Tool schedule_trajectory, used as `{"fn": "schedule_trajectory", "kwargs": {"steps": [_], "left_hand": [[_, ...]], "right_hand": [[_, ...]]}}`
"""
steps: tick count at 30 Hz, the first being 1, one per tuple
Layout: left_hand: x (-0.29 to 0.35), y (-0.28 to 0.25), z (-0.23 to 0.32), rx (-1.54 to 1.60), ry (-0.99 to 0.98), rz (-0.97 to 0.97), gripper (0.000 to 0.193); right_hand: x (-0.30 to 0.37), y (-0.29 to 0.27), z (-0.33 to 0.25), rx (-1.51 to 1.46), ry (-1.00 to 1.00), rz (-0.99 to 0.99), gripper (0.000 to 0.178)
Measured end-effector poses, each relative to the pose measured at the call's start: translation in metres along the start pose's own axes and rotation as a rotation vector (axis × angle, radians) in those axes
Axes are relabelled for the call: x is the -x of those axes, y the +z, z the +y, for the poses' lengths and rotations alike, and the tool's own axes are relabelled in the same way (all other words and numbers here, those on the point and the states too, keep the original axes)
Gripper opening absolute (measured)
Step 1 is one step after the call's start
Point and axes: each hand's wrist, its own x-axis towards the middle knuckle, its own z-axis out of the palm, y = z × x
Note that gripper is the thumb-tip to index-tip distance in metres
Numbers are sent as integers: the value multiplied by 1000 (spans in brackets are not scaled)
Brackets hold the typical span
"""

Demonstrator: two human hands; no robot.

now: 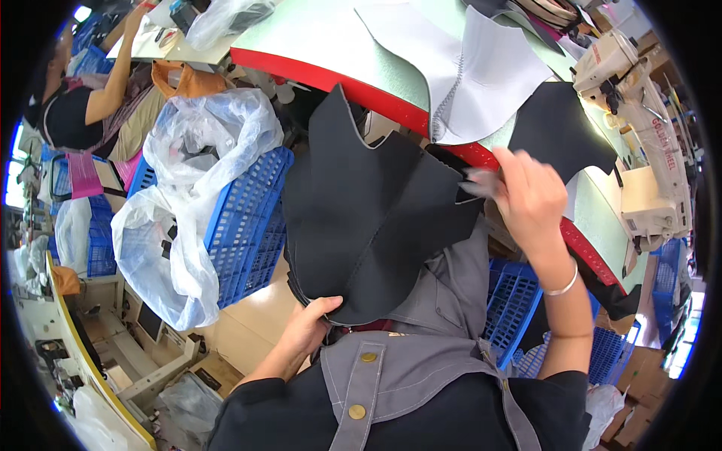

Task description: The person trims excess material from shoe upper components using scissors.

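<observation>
A stack of black cut fabric pieces (361,218) with a seam running down the middle lies over my lap. My left hand (312,323) grips its lower edge, thumb on top and fingers underneath. Near the right corner of the stack is my right hand (530,195), raised and closed around a small greyish thing (483,183) smeared by motion; its kind cannot be made out. White joined fabric pieces (481,83) with a zigzag seam lie on the pale green table (323,34), draped over its red edge. Another black piece (560,128) rests to their right.
A sewing machine (639,143) stands at the right of the table. Blue plastic crates (248,225) with white plastic bags (169,248) stand at my left, and another blue crate (508,301) is at my right. Another person (83,113) sits at the far left.
</observation>
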Motion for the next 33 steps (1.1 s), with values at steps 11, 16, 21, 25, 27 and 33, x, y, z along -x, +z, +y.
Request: {"fn": "schedule_trajectory", "kwargs": {"steps": [11, 16, 21, 25, 27, 33], "left_hand": [[-2, 1, -11, 40, 113, 3, 69], [-4, -3, -11, 45, 93, -22, 73], [-3, -6, -15, 69, 140, -19, 70], [-7, -19, -13, 162, 30, -86, 65], [-3, -8, -1, 101, 50, -52, 63], [-7, 1, -5, -44, 242, 12, 58]], "right_hand": [[-23, 35, -8, 182, -250, 174, 19], [-27, 52, -9, 29, -243, 106, 20], [-38, 58, -6, -248, -131, 38, 46], [-64, 47, -6, -276, -209, -179, 87], [-81, 38, -2, -262, -264, -376, 67], [-117, 42, 13, -156, -397, -466, 20]]}}
